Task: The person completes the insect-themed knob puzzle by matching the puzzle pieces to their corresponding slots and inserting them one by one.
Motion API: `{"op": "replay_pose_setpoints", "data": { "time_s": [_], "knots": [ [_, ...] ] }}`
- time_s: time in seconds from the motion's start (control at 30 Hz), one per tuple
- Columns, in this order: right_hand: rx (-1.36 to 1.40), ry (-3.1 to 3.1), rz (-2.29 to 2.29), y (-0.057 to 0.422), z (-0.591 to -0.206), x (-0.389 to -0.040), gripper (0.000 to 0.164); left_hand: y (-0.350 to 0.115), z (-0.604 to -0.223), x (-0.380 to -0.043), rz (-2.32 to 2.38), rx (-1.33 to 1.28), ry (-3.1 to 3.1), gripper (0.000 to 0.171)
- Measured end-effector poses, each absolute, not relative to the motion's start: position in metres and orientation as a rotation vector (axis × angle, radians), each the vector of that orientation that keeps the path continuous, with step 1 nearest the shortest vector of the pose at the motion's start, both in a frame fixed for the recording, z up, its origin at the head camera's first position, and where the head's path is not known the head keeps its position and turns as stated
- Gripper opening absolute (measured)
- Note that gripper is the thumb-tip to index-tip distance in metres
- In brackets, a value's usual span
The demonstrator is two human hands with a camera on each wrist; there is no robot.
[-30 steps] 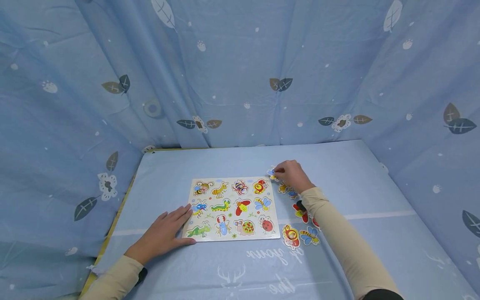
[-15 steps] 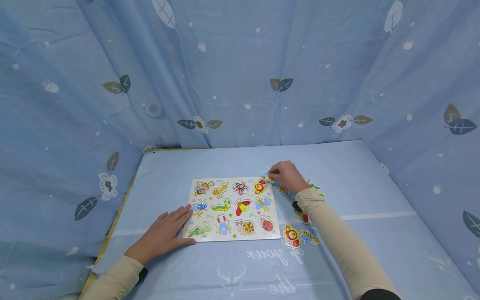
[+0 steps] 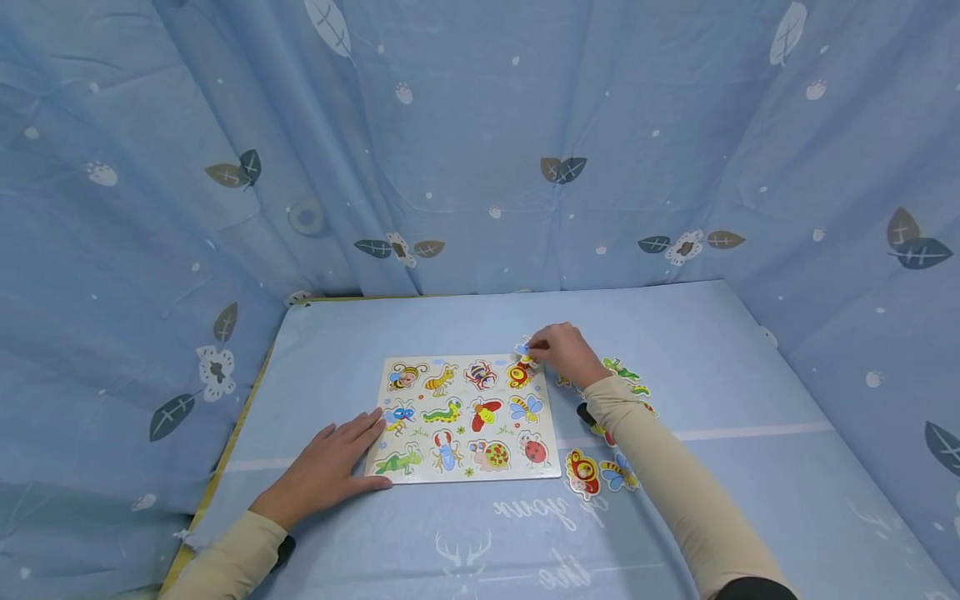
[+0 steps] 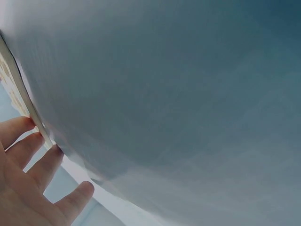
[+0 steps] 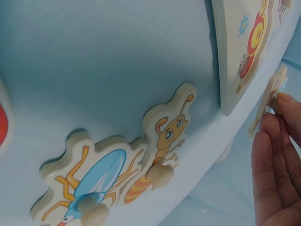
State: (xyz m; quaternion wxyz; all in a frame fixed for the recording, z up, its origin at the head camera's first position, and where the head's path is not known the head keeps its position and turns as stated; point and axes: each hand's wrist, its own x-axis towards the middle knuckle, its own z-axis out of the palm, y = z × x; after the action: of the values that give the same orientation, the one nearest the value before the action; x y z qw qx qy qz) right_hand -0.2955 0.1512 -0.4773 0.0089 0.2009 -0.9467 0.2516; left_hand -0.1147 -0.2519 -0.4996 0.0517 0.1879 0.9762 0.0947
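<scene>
The left hand (image 3: 333,458) is resting, fingers loosely spread, against the left edge of an insect puzzle board (image 3: 501,392); the right hand (image 3: 567,352) is pinching a blue-and-yellow puzzle piece (image 3: 521,349) at the far right corner, whether touching the board being hard to tell. An orange-striped insect piece (image 5: 139,187) and a blue-bodied insect piece (image 5: 101,173) are lying on the cloth (image 3: 675,333).

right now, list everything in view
puzzle board: one, cream with bug pictures, on tablecloth
held piece: one, partly blue, at board's far right corner
loose pieces: several, partly hidden, multicoloured, right of board
tablecloth: one, light blue, under board
cloth backdrop: count unclear, blue, behind and sides
dark gear: three bits, black, on sleeves
sleeves: two, beige, on the arms
left hand: one, at board's left edge
right hand: one, pinching the held piece
</scene>
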Motion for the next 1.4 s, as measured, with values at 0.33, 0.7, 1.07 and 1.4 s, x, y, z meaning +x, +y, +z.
{"op": "replay_pose_setpoints", "data": {
  "time_s": [0.33,0.7,1.07,1.4],
  "knots": [
    [0.682,-2.950,0.839,0.146,-0.477,-0.295,0.013,-0.252,-0.500,-0.115,0.285,0.568,2.971,0.100],
    [0.671,-2.924,0.864,0.137,-0.476,-0.292,0.015,-0.251,-0.499,-0.114,0.284,0.567,2.975,0.100],
    [0.672,-2.935,0.903,0.129,-0.475,-0.290,0.016,-0.253,-0.502,-0.115,0.285,0.582,2.978,0.104],
    [0.695,-2.932,0.934,0.122,-0.475,-0.289,0.015,-0.252,-0.501,-0.115,0.273,0.561,2.969,0.102]
  ]
}}
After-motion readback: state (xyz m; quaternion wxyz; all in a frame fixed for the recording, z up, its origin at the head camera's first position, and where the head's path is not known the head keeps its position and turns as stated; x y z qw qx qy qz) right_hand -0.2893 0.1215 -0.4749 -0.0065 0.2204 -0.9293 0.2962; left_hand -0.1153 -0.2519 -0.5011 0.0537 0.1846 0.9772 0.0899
